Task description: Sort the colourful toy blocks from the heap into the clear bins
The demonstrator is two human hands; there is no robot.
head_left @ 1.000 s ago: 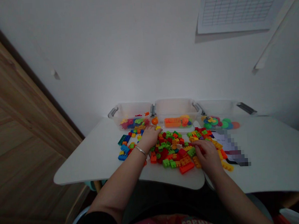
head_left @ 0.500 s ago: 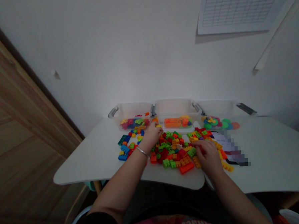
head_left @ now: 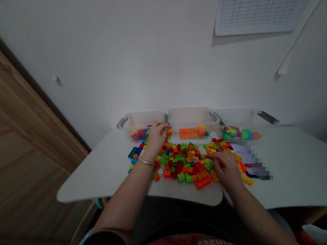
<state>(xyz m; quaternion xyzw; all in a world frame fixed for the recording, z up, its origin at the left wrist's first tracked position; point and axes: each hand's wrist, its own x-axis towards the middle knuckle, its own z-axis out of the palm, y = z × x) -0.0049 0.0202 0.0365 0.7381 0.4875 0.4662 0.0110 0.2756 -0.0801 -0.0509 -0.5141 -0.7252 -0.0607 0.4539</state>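
Note:
A heap of mixed building bricks [head_left: 187, 163], mostly green, red and orange, is spread on the white table. Over the far left part of the heap, my left hand [head_left: 157, 136] is raised beside the left clear bin [head_left: 141, 118]. Its fingers are pinched, with a small yellow brick [head_left: 169, 130] showing at the tips. My right hand [head_left: 228, 168] rests at the heap's right side, fingers curled and touching the bricks near a green brick [head_left: 209, 164]. What those fingers hold, if anything, is hidden.
Further clear bins stand along the wall: the middle bin [head_left: 190, 115] has orange pieces, the right bin [head_left: 237, 115] round coloured pieces. A tablet-like device [head_left: 246, 156], partly blurred out, lies right of the heap. The white table [head_left: 95, 173] has a curved front edge.
My left hand has moved up and left, from over the bricks to beside the left bin, the yellow piece still at its fingertips. My right hand stays about where it was.

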